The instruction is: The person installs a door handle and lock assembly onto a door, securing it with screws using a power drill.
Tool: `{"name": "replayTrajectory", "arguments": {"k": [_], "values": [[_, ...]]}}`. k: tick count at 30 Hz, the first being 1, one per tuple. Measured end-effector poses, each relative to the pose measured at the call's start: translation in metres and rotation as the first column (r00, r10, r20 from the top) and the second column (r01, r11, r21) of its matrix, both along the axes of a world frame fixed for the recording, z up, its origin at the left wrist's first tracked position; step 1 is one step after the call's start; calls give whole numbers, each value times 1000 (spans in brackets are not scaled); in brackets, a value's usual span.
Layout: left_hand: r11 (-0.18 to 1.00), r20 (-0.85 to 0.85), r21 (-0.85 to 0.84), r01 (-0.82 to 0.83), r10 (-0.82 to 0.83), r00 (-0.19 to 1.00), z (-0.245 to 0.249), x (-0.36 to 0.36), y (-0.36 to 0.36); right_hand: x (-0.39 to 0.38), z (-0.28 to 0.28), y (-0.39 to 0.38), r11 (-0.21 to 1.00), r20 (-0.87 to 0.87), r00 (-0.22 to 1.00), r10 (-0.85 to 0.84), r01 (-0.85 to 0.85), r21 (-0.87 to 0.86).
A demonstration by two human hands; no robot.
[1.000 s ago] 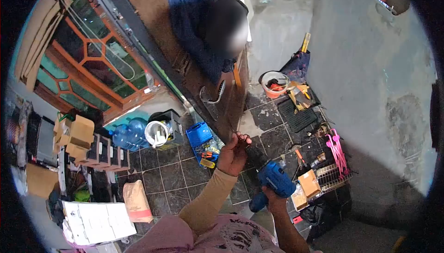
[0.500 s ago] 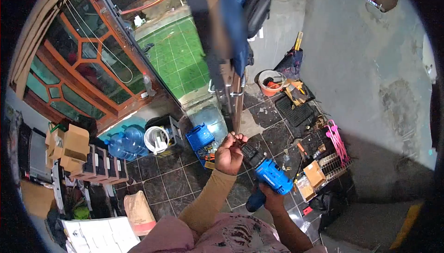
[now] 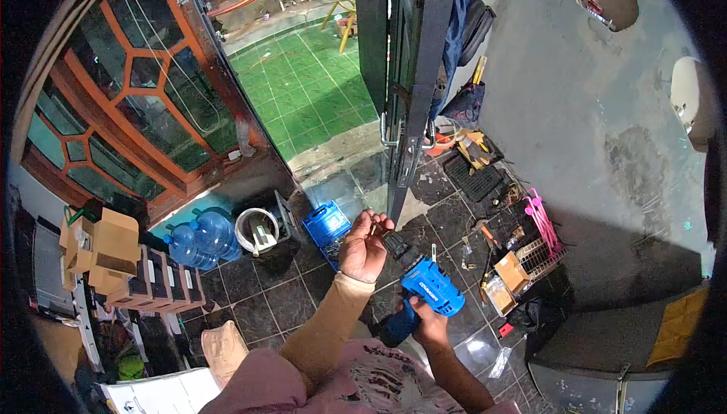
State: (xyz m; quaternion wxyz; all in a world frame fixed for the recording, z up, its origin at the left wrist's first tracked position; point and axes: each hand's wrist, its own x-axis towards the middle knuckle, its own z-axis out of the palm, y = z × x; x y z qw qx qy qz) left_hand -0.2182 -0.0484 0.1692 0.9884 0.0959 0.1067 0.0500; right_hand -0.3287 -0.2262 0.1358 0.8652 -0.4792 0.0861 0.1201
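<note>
My right hand [image 3: 430, 325] is closed around the handle of a blue cordless drill [image 3: 433, 287], its black chuck [image 3: 394, 244] pointing up and left. My left hand [image 3: 363, 249] is just left of the chuck, thumb and fingers pinched together at its front end. Something small and thin seems to be between those fingertips, too small to name. Behind the left hand, an open blue tool case [image 3: 327, 222] lies on the floor, partly hidden by that hand.
A dark door [image 3: 415, 88] stands open ahead, with green floor [image 3: 303, 88] beyond. Water jugs [image 3: 214, 232], a white bucket [image 3: 257, 231] and cardboard boxes [image 3: 113, 240] line the left. On the right are a pink plastic item [image 3: 542, 225], a wire basket [image 3: 538, 266] and scattered tools.
The door has swung wider to the right, showing more green floor and covering part of the bucket behind it. The drill and both hands have shifted slightly left in view, still close together.
</note>
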Motion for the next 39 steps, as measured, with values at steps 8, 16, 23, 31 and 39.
{"name": "replayTrajectory", "arguments": {"k": [8,16,23,31,39], "values": [[997,-78,38,67,-64,995,-4,-9,4,-23,27,18,903,289,955,-66,180,-390],[971,-161,9,240,-235,959,3,24,28,-17,24,59,576,499,864,-62,439,-689],[948,-60,107,301,-296,953,0,61,94,10,3,148,906,40,921,-389,390,-165],[892,37,295,344,-370,928,-6,85,120,27,18,200,898,-203,925,-322,366,243],[414,-47,876,248,-440,897,-35,136,139,29,5,204,873,-233,894,-384,433,226]]}}
